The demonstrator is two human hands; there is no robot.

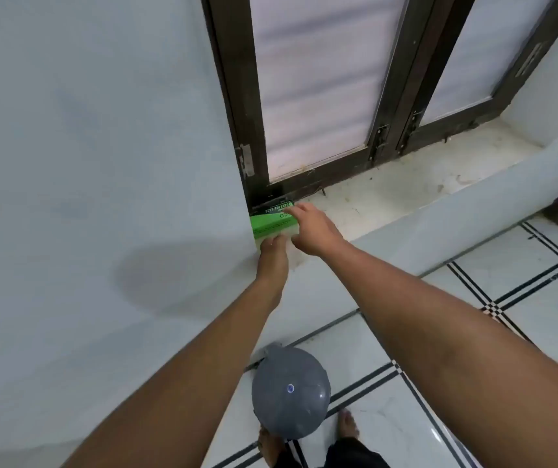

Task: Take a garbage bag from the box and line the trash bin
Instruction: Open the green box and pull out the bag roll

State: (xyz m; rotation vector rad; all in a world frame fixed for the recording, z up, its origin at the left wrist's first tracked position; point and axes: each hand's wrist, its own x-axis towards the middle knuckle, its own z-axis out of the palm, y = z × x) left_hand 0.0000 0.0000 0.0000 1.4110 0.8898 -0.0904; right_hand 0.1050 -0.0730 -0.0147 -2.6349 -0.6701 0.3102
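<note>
Two hands on the green garbage bag box (272, 221), which sits on the window sill (406, 194), pushed into the corner where the pale wall (102, 146) meets the dark window frame (233, 96). My left hand (272, 255) reaches in from below, fingers pressed against the near, pale end of the box; they look fairly straight, but I cannot tell whether they curl round anything there. My right hand (314, 231) lies across the right end of the box, palm down, fingers bent over its top edge toward the printed black strip, holding it. Both arms are stretched well forward and up, the left forearm close along the wall, the right one coming in from the right side at a slant. The box touches the wall on its left and sits near the frame behind it; to its right the sill runs bare and stained toward the far corner. The sill's front edge drops to a ledge and then to the tiled floor (507, 315). Down on the floor, just beside the wall and right in front of my feet, stands the grey trash bin (291, 393) with its domed lid on.
</note>
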